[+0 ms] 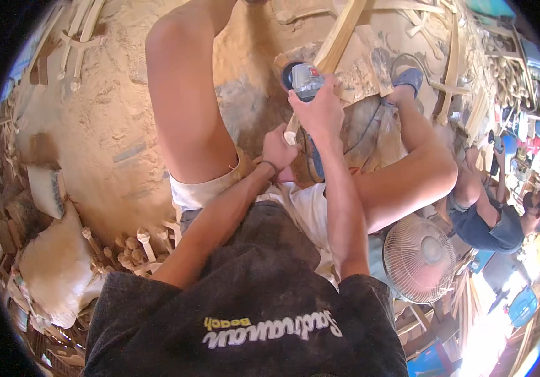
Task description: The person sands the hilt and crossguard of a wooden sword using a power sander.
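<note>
- The person is sitting low, both knees spreading wide, above a floor [94, 132] that sawdust is covering.
- The right hand [320, 113] is closing around the body of a grey angle grinder [302, 80]; the fingers are wrapping it from above.
- The grinder's dark round head is pointing toward 11 o'clock and is lying just beside a long pale wooden stick [339, 38].
- The stick is running from the hands up toward 1 o'clock, and its upper part is passing out of the picture at the top edge.
- The left hand [277, 147] is gripping the lower end of this stick, at 7 o'clock from the grinder, in a tight fist; a dark band is sitting on the wrist.
- A dark cable [370, 125] is curving away from the grinder toward 4 o'clock, over the right leg.
- A pale electric fan [419, 257] is lying at 4 o'clock from the hands, near the right knee.
- Turned wooden pieces [135, 245] with round heads are standing together at 8 o'clock, beside a pale sack [56, 267].
- Another person [502, 220] in a blue shirt is sitting at 3 o'clock, well apart from the hands.
</note>
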The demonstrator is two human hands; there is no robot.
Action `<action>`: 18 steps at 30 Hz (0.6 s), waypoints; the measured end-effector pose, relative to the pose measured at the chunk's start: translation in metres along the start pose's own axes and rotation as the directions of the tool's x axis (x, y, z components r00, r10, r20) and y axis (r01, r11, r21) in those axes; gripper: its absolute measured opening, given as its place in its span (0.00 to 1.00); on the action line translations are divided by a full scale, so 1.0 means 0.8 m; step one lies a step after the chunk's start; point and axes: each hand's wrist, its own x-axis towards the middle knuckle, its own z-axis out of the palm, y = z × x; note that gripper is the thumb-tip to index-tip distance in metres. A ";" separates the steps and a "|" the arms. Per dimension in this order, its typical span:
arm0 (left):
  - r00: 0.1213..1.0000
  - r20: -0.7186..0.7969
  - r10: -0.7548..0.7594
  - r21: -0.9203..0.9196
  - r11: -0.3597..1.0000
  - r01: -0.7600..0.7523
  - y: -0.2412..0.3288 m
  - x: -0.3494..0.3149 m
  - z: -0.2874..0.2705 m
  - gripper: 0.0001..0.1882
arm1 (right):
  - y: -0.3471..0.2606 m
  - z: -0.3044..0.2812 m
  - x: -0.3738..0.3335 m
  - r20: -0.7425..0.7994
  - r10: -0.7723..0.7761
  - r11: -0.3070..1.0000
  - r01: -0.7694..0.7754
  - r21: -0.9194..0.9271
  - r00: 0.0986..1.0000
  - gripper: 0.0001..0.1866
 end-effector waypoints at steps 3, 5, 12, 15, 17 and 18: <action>1.000 -0.003 -0.008 -0.004 1.000 0.008 -0.003 0.001 0.000 0.21 | -0.016 0.002 0.007 0.036 -0.008 1.000 0.008 -0.012 0.999 0.45; 1.000 0.008 -0.022 0.005 1.000 0.022 0.000 0.002 -0.001 0.21 | -0.024 0.002 0.013 0.049 -0.026 1.000 0.026 -0.003 0.998 0.44; 1.000 0.000 -0.026 0.030 0.999 0.026 0.000 0.001 0.002 0.21 | -0.027 -0.003 0.029 0.047 -0.030 0.999 0.032 -0.041 0.998 0.44; 1.000 -0.007 -0.030 0.053 0.998 0.030 0.001 0.001 0.002 0.20 | -0.024 -0.003 0.028 0.033 -0.033 0.998 0.034 -0.052 0.999 0.44; 1.000 -0.011 -0.025 0.055 0.998 0.025 0.000 0.002 0.002 0.20 | -0.023 -0.006 0.026 0.031 -0.034 0.998 0.036 -0.055 0.999 0.45; 1.000 -0.011 -0.018 0.056 0.998 0.019 0.000 0.003 0.002 0.20 | -0.021 -0.009 0.024 0.044 -0.011 0.999 0.013 -0.050 0.999 0.45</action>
